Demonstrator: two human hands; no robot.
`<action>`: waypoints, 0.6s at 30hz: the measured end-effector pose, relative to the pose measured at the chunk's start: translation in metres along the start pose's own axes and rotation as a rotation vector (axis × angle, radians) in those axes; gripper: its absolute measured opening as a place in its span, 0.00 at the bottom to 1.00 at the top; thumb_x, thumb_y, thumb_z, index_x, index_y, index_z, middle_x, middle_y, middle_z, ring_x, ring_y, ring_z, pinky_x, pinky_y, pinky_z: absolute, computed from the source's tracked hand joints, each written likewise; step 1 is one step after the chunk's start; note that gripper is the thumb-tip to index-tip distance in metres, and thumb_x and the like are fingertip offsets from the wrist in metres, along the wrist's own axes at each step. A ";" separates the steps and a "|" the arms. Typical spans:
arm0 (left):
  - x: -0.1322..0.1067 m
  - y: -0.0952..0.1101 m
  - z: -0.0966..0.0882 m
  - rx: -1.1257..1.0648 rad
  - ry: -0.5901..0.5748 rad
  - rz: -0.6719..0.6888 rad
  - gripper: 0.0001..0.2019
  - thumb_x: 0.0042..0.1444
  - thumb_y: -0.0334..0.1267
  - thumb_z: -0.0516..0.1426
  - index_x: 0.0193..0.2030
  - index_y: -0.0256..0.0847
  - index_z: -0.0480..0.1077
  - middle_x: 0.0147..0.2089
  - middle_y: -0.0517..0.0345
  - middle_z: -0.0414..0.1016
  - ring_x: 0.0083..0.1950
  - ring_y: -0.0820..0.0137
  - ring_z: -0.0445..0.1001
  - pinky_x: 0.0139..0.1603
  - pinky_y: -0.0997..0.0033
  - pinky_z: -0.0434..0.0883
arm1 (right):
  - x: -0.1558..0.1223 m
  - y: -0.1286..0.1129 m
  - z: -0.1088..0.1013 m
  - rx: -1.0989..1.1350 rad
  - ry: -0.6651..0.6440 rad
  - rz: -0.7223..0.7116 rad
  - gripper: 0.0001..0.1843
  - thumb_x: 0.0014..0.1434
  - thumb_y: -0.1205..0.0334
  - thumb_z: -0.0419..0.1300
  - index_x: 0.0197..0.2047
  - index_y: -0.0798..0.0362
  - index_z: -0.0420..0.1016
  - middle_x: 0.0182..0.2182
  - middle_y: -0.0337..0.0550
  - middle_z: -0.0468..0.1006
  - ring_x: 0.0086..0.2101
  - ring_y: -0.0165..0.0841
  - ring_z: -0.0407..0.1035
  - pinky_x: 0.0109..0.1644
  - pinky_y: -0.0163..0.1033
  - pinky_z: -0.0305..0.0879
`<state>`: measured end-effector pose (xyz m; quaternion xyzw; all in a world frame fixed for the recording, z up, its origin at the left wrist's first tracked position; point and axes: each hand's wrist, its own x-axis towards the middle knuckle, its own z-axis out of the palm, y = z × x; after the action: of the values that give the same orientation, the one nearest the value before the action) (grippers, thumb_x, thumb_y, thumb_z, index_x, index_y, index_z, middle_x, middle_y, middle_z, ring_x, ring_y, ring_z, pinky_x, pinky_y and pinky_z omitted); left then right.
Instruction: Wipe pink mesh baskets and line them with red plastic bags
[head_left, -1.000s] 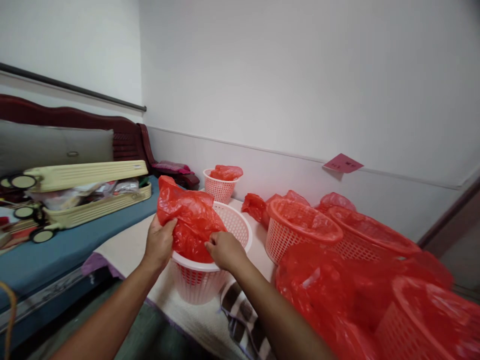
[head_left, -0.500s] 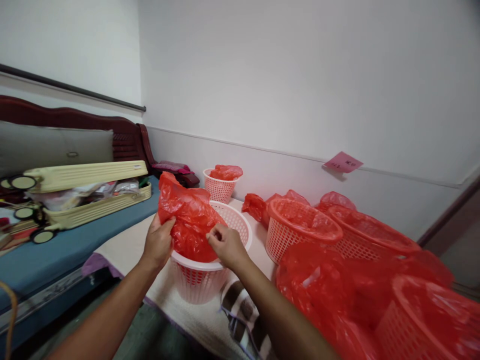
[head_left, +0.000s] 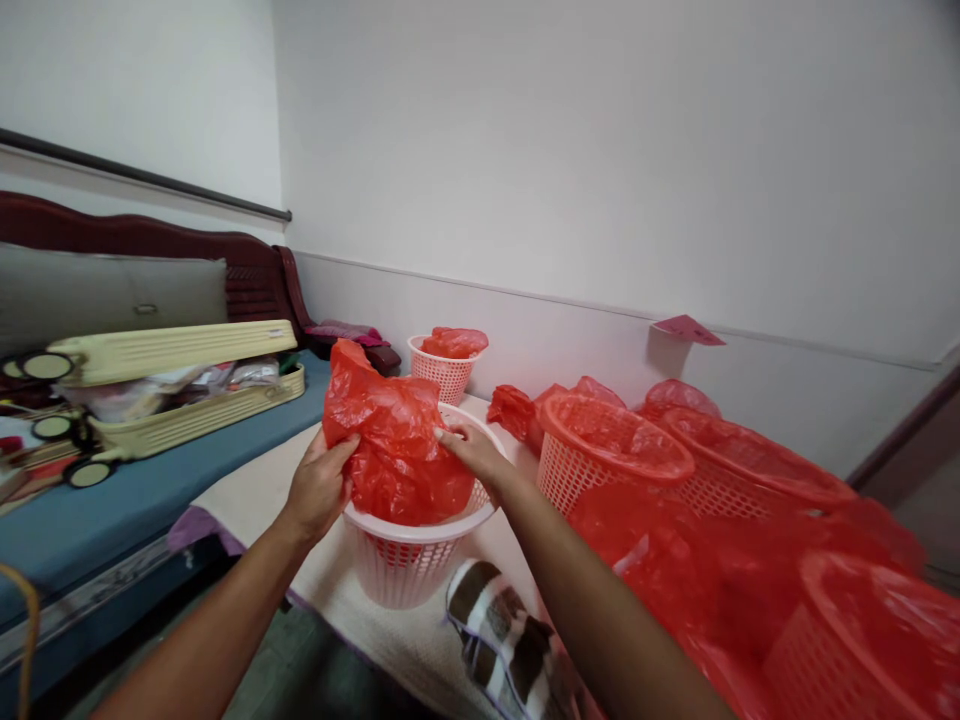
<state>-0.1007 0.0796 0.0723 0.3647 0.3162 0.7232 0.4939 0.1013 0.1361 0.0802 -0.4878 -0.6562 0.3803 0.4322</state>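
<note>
A crumpled red plastic bag point(head_left: 397, 455) stands partly inside a white slatted plastic basket point(head_left: 409, 570), its upper part rising above the rim. My left hand point(head_left: 322, 485) grips the bag's left edge, thumb laid on the front. On the other side, my right hand point(head_left: 474, 455) pinches the bag's upper right edge between thumb and fingers, over the basket's opening. A brown and white striped cloth point(head_left: 499, 630) lies just in front of the basket, partly under my right forearm.
Several baskets lined with red bags, such as this one point(head_left: 566, 470), crowd the right. A smaller white basket point(head_left: 442, 378) with a red bag stands behind. To the left, a part-open yellow suitcase point(head_left: 202, 410) lies on a blue bed point(head_left: 161, 490). A pink paper point(head_left: 686, 330) sticks out from the wall.
My right hand has moved up and slightly right along the bag, its fingers straighter. The bag's top has spread wider to the right. My left hand keeps its hold.
</note>
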 end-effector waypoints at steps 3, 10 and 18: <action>0.000 0.002 0.000 0.015 -0.016 -0.013 0.27 0.42 0.41 0.66 0.51 0.42 0.69 0.37 0.58 0.78 0.34 0.67 0.77 0.34 0.70 0.73 | -0.001 -0.003 0.004 0.123 -0.190 0.104 0.16 0.54 0.50 0.62 0.30 0.57 0.77 0.28 0.49 0.81 0.27 0.38 0.76 0.30 0.39 0.71; 0.002 0.004 0.005 0.080 -0.134 -0.042 0.23 0.48 0.47 0.65 0.50 0.42 0.69 0.41 0.55 0.78 0.36 0.68 0.76 0.36 0.70 0.74 | 0.006 0.008 0.002 0.242 0.111 0.004 0.06 0.49 0.60 0.57 0.30 0.52 0.69 0.22 0.34 0.72 0.23 0.29 0.65 0.27 0.33 0.61; 0.009 0.006 0.013 0.281 -0.361 -0.109 0.34 0.36 0.42 0.72 0.52 0.39 0.69 0.53 0.44 0.75 0.52 0.54 0.75 0.49 0.60 0.74 | 0.014 0.019 -0.010 0.215 0.517 -0.226 0.07 0.50 0.57 0.54 0.28 0.51 0.62 0.26 0.33 0.62 0.30 0.29 0.57 0.35 0.34 0.57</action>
<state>-0.0946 0.0879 0.0860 0.5355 0.3394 0.5675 0.5254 0.1148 0.1545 0.0689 -0.4440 -0.5304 0.2603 0.6737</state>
